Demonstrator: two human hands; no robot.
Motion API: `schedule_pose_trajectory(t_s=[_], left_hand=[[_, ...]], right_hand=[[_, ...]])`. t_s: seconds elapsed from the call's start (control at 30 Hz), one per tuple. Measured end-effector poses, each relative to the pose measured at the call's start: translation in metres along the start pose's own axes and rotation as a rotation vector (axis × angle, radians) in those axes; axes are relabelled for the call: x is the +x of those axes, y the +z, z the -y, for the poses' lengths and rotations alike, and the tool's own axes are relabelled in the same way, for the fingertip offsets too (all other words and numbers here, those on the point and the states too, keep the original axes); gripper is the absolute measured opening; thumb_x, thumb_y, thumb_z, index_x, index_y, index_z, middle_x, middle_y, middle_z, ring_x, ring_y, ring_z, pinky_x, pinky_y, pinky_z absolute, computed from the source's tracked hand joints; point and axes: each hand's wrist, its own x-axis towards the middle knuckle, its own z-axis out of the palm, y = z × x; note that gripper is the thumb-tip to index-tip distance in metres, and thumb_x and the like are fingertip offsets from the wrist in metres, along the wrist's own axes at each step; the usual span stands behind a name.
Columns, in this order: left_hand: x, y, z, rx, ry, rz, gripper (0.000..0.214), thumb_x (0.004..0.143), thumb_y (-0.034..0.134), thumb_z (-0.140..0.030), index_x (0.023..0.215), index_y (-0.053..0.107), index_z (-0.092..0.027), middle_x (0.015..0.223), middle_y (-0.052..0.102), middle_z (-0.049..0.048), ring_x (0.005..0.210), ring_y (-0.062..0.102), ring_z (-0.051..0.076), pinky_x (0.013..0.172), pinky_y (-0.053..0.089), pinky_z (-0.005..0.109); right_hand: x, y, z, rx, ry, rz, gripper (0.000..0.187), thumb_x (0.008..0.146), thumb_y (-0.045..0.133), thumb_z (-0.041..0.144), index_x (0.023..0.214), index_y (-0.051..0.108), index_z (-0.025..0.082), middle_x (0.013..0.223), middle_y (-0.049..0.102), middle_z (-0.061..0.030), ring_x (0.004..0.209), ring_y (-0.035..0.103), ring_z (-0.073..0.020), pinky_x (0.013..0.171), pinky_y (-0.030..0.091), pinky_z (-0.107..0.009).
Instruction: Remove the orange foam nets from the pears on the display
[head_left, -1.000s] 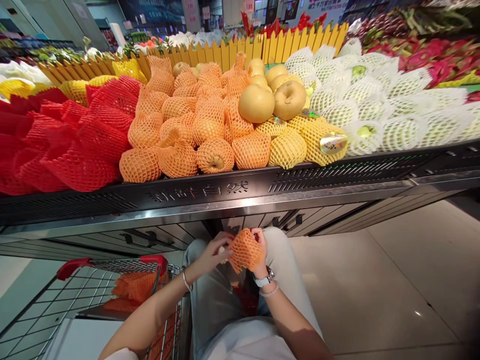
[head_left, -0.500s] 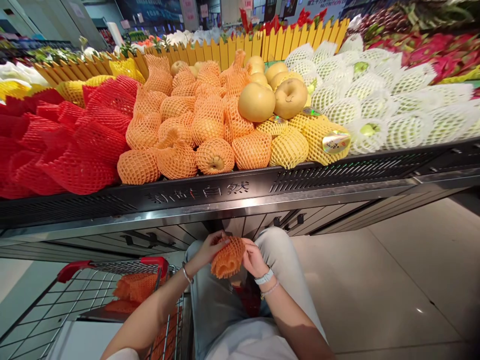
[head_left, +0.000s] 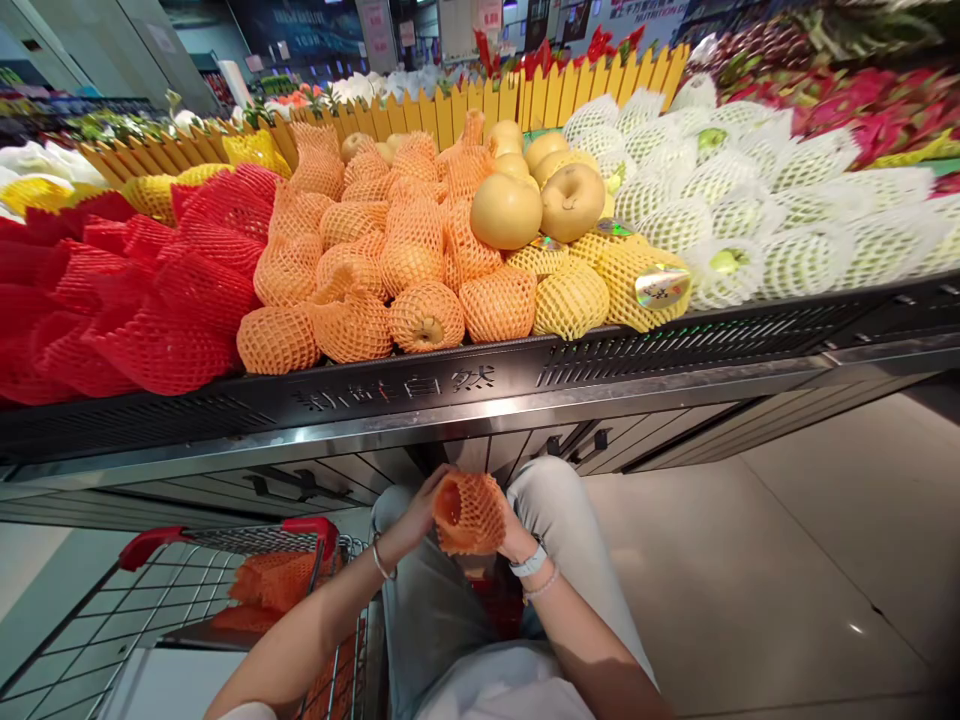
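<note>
Head cam is looking down at two bare hands, and both are holding one orange net [head_left: 480, 522] between them, just above the lap. The left hand [head_left: 417, 517] is gripping it by its mouth, the right hand [head_left: 514, 535] is gripping the other side. Both sets of fingers are curling in on the net, but the tips are mostly hiding behind it, so can't tell exactly how far they're closing. Its mouth is gaping toward the left fingers, showing a dark hollow.

Knees [head_left: 556, 500] are sitting on either side of the fingers. Off to the left of them a cart [head_left: 154, 540] is carrying more orange nets [head_left: 274, 583].

Straight past the fingers, well apart, the table [head_left: 405, 388] is holding rows of fruit: orange-netted fruit [head_left: 427, 318] in the middle, red nets [head_left: 161, 310] further left, yellow-netted fruit [head_left: 571, 300] and white-netted fruit [head_left: 739, 205] to the right. A few bare fruit [head_left: 506, 212] are resting on top, and a yellow fence [head_left: 480, 108] is running behind, farthest from the fingers.
</note>
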Motion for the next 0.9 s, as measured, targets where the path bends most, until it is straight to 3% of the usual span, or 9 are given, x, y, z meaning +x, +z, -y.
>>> schedule_pose_trajectory(t_s=[0.13, 0.2, 0.3, 0.4, 0.47, 0.6, 0.73, 0.83, 0.9], left_hand=[[-0.009, -0.017, -0.022, 0.099, 0.376, -0.230, 0.018, 0.086, 0.056, -0.037, 0.083, 0.059, -0.020, 0.081, 0.059, 0.0016, 0.081, 0.056, 0.015, 0.078, 0.044, 0.026], [-0.014, -0.024, -0.033, 0.210, 0.484, -0.094, 0.018, 0.087, 0.055, -0.033, 0.080, 0.062, -0.018, 0.080, 0.062, 0.0044, 0.080, 0.058, 0.016, 0.076, 0.045, 0.026], [-0.015, -0.026, -0.040, 0.329, 0.343, 0.211, 0.018, 0.087, 0.053, -0.030, 0.081, 0.063, -0.015, 0.081, 0.062, 0.0068, 0.075, 0.058, 0.016, 0.068, 0.046, 0.026], [-0.009, -0.025, -0.039, 0.483, 0.216, 0.333, 0.016, 0.086, 0.052, -0.024, 0.082, 0.063, -0.014, 0.080, 0.061, 0.0061, 0.072, 0.056, 0.015, 0.063, 0.043, 0.023], [-0.005, -0.025, -0.038, 0.617, 0.243, 0.413, 0.014, 0.085, 0.051, -0.018, 0.080, 0.063, -0.014, 0.080, 0.061, 0.0052, 0.074, 0.055, 0.015, 0.065, 0.042, 0.022], [-0.009, -0.027, -0.043, 0.787, 0.437, 0.623, 0.016, 0.086, 0.050, -0.010, 0.078, 0.063, -0.014, 0.080, 0.060, 0.0041, 0.077, 0.055, 0.014, 0.068, 0.041, 0.021], [-0.014, -0.027, -0.041, 0.813, 0.590, 0.617, 0.017, 0.089, 0.049, -0.012, 0.077, 0.061, -0.014, 0.083, 0.061, 0.0056, 0.079, 0.056, 0.015, 0.071, 0.042, 0.022], [-0.013, -0.026, -0.033, 0.880, 0.577, 0.569, 0.018, 0.087, 0.050, -0.010, 0.071, 0.059, -0.014, 0.074, 0.059, 0.0033, 0.073, 0.055, 0.014, 0.067, 0.043, 0.022], [-0.012, -0.025, -0.027, 0.935, 0.548, 0.573, 0.010, 0.085, 0.054, -0.011, 0.081, 0.061, -0.015, 0.084, 0.063, 0.0047, 0.082, 0.058, 0.017, 0.076, 0.047, 0.026]], right_hand=[[-0.001, 0.003, 0.015, -0.011, -0.021, 0.063, 0.050, 0.060, 0.081, 0.049, 0.101, 0.069, 0.023, 0.107, 0.069, -0.0058, 0.099, 0.065, -0.0224, 0.096, 0.049, -0.042], [-0.002, 0.005, 0.024, -0.104, -0.068, 0.139, 0.050, 0.066, 0.080, 0.046, 0.109, 0.068, 0.022, 0.115, 0.067, -0.0069, 0.106, 0.063, -0.0234, 0.101, 0.046, -0.043], [-0.004, 0.007, 0.036, -0.272, -0.160, 0.236, 0.051, 0.070, 0.078, 0.042, 0.116, 0.065, 0.023, 0.120, 0.065, -0.0073, 0.111, 0.061, -0.0241, 0.103, 0.045, -0.042], [-0.006, 0.006, 0.040, -0.382, -0.207, 0.283, 0.055, 0.071, 0.077, 0.042, 0.120, 0.062, 0.023, 0.119, 0.065, -0.0085, 0.112, 0.060, -0.0243, 0.102, 0.045, -0.041], [-0.007, 0.003, 0.036, -0.435, -0.214, 0.278, 0.063, 0.070, 0.077, 0.043, 0.126, 0.058, 0.023, 0.122, 0.062, -0.0094, 0.115, 0.057, -0.0238, 0.104, 0.043, -0.041], [-0.005, -0.003, 0.029, -0.471, -0.156, 0.240, 0.071, 0.063, 0.081, 0.048, 0.125, 0.057, 0.021, 0.121, 0.061, -0.0107, 0.115, 0.055, -0.0239, 0.106, 0.040, -0.041], [-0.007, -0.002, 0.035, -0.451, -0.051, 0.327, 0.058, 0.068, 0.076, 0.052, 0.115, 0.064, 0.020, 0.116, 0.064, -0.0103, 0.110, 0.058, -0.0244, 0.103, 0.042, -0.042], [-0.013, 0.005, 0.044, -0.410, -0.034, 0.359, 0.056, 0.068, 0.077, 0.050, 0.115, 0.065, 0.022, 0.115, 0.065, -0.0090, 0.108, 0.059, -0.0236, 0.103, 0.042, -0.041], [-0.015, 0.009, 0.045, -0.363, -0.033, 0.333, 0.058, 0.066, 0.079, 0.047, 0.116, 0.065, 0.024, 0.112, 0.066, -0.0077, 0.105, 0.061, -0.0220, 0.102, 0.042, -0.040]])
